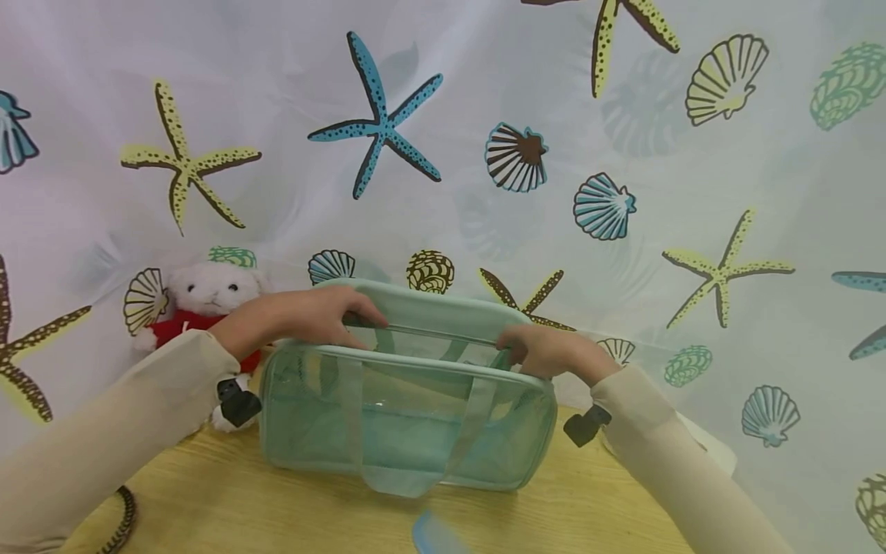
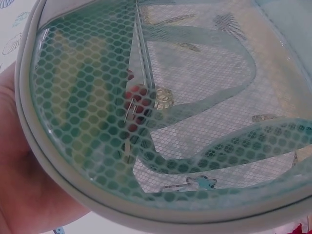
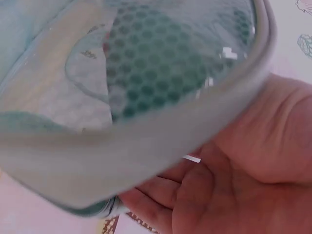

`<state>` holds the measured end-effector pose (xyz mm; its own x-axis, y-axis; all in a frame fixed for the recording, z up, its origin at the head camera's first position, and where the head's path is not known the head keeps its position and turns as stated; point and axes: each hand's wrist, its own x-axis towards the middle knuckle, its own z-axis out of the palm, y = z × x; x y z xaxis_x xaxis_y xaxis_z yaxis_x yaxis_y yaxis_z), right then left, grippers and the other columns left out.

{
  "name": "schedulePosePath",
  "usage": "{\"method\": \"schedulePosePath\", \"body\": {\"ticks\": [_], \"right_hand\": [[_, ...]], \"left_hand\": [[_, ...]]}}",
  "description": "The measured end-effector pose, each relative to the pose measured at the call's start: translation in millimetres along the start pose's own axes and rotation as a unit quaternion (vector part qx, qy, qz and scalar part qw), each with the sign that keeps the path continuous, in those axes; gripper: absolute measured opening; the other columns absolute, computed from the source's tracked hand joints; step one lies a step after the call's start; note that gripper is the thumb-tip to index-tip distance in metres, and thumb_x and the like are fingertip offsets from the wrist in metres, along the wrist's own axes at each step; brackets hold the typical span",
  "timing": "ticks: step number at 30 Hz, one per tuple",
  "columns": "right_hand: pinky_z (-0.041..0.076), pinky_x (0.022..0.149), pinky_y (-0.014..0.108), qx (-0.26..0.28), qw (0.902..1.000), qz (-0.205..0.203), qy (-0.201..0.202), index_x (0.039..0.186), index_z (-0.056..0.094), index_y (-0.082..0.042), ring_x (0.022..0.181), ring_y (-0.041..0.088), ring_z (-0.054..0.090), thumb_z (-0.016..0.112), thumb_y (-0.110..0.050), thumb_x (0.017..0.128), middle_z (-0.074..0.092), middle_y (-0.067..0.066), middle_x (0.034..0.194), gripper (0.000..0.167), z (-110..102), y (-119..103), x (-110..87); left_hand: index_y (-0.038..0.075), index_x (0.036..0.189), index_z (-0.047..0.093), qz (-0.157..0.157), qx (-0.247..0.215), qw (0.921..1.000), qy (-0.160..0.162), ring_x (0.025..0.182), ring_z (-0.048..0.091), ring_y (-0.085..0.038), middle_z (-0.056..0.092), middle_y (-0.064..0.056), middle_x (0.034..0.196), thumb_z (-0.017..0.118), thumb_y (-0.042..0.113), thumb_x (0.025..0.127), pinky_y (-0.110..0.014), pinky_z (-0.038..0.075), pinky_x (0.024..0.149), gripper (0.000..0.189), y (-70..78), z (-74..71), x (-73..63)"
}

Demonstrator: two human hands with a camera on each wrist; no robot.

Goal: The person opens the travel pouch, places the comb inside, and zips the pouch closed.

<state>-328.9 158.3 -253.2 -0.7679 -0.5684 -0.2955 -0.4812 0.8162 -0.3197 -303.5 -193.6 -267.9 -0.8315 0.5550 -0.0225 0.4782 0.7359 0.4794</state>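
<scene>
A translucent mint-green toiletry bag (image 1: 408, 400) stands upright on the wooden table, its zipped top open and its handle strap hanging over the front. My left hand (image 1: 321, 315) grips the top at the left end of the opening. Through the bag's honeycomb-patterned end panel (image 2: 78, 97), the left wrist view shows fingertips beside the zip. My right hand (image 1: 543, 348) holds the rim at the right end, fingers bent over the edge. Curled fingers of that hand show below the pale piping (image 3: 146, 151) in the right wrist view. No contents can be made out inside the bag.
A white plush toy (image 1: 211, 288) in red sits behind my left forearm. A blurred light-blue object (image 1: 436, 533) lies at the table's front. At lower left is a dark coiled cord (image 1: 124, 515). A white item (image 1: 709, 446) shows partly behind my right sleeve. A seashell-print curtain hangs behind.
</scene>
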Motion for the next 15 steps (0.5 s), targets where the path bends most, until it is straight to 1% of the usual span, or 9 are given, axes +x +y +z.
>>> {"method": "schedulePosePath", "body": {"ticks": [2,6,8,10,13,15], "right_hand": [[0.053,0.105,0.047,0.0,1.0,-0.003,0.002,0.147,0.048,0.0,0.135,0.038,0.056,0.064,-0.004,0.096,0.058,0.022,0.144,0.054,0,7,-1.9],[0.053,0.106,0.048,0.017,0.9998,0.005,0.006,0.144,0.053,-0.001,0.134,0.038,0.058,0.059,-0.002,0.097,0.061,0.021,0.141,0.048,0,19,-8.6],[0.053,0.105,0.048,0.032,0.9994,0.01,0.007,0.143,0.055,-0.001,0.132,0.037,0.059,0.064,-0.008,0.097,0.063,0.021,0.138,0.047,0,24,-11.7],[0.053,0.104,0.048,0.043,0.999,0.012,0.01,0.143,0.055,0.0,0.131,0.036,0.06,0.068,-0.014,0.097,0.064,0.02,0.137,0.049,0,28,-14.3],[0.053,0.105,0.047,0.057,0.9982,0.018,0.011,0.144,0.054,-0.002,0.131,0.035,0.06,0.068,-0.019,0.099,0.064,0.019,0.137,0.05,1,33,-16.0],[0.053,0.104,0.048,0.054,0.9983,0.011,0.015,0.144,0.054,-0.001,0.131,0.035,0.06,0.065,-0.02,0.1,0.064,0.019,0.138,0.049,2,35,-17.3]], "left_hand": [[0.004,0.139,0.063,0.001,-0.001,1.0,0.0,0.131,0.058,-0.035,0.062,-0.015,0.141,0.074,0.024,0.095,-0.053,0.05,0.107,0.049,-1.7,-0.1,0.1],[0.004,0.139,0.063,0.006,-0.007,1.0,-0.002,0.129,0.059,-0.034,0.062,-0.016,0.141,0.075,0.024,0.095,-0.051,0.051,0.105,0.05,-2.1,-1.4,-0.7],[0.003,0.139,0.063,0.008,-0.01,0.9999,-0.005,0.129,0.059,-0.035,0.062,-0.017,0.141,0.074,0.024,0.095,-0.052,0.051,0.106,0.05,-1.4,-2.4,-1.5],[0.002,0.139,0.062,0.007,-0.014,0.9998,-0.009,0.129,0.059,-0.035,0.062,-0.018,0.142,0.074,0.025,0.096,-0.053,0.05,0.107,0.05,-0.5,-3.4,-2.3],[0.002,0.14,0.061,0.007,-0.012,0.9998,-0.012,0.13,0.059,-0.036,0.061,-0.019,0.142,0.074,0.025,0.096,-0.054,0.049,0.108,0.051,0.4,-5.1,-3.5],[0.003,0.14,0.061,0.011,-0.007,0.9998,-0.012,0.131,0.058,-0.037,0.061,-0.018,0.143,0.073,0.025,0.096,-0.054,0.049,0.108,0.051,1.5,-5.8,-3.6]]}}
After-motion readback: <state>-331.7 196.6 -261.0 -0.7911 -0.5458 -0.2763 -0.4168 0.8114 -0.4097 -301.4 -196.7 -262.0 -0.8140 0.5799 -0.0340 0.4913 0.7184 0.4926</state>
